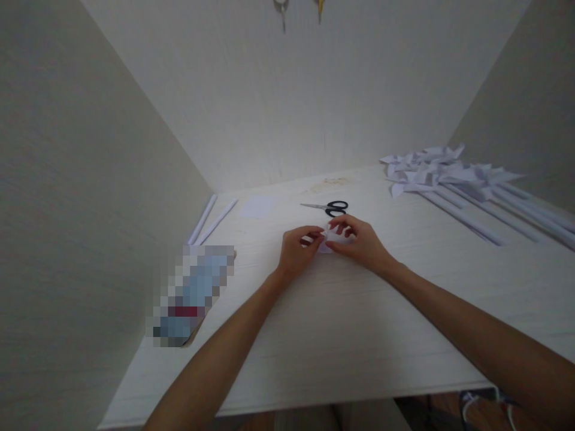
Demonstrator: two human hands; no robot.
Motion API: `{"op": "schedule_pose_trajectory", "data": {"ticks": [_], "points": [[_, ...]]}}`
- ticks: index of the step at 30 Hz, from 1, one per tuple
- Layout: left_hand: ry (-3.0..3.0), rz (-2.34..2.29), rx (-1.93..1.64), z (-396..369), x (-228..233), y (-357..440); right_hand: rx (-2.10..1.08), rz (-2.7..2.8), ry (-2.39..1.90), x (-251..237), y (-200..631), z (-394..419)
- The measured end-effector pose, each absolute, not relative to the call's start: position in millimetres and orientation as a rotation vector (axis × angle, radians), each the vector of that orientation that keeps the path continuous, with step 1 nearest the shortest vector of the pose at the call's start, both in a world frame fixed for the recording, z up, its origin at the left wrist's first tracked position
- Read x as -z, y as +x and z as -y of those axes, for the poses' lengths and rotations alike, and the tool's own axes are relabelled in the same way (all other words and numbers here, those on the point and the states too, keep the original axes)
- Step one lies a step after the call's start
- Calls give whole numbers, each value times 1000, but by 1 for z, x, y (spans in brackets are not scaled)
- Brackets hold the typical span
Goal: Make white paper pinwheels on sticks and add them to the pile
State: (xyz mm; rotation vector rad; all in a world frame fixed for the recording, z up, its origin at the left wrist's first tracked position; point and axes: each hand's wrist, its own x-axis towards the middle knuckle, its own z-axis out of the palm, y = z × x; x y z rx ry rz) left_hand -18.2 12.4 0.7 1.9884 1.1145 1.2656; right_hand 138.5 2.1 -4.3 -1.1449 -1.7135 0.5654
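Both hands meet over a small piece of white paper [324,246] near the middle of the table. My left hand [299,245] pinches its left side between thumb and fingers. From the other side, my right hand [357,240] grips the paper with thumb and fingertips. The fingers hide most of the paper, so its full shape cannot be made out. Just beyond the hands lie scissors [335,208] with black handles, blades pointing left.
White paper pinwheels [431,170] on rolled paper sticks [467,218] are heaped at right. A flat paper sheet [257,206] and two paper rolls [218,221] lie at back left, near a pixelated object [197,293]. Walls enclose the table [314,347] at left, back and right.
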Motion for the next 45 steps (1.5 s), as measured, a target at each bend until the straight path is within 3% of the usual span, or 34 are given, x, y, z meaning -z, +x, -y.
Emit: {"op": "schedule_pose_trajectory", "data": {"ticks": [16,45], "points": [[2151,-1026,-1314,-13,5,-18,-297,1829,-1162,8,138,-3],[2290,-1037,-1310,-12,6,-18,-175,1893,-1123,10,138,-3]]}}
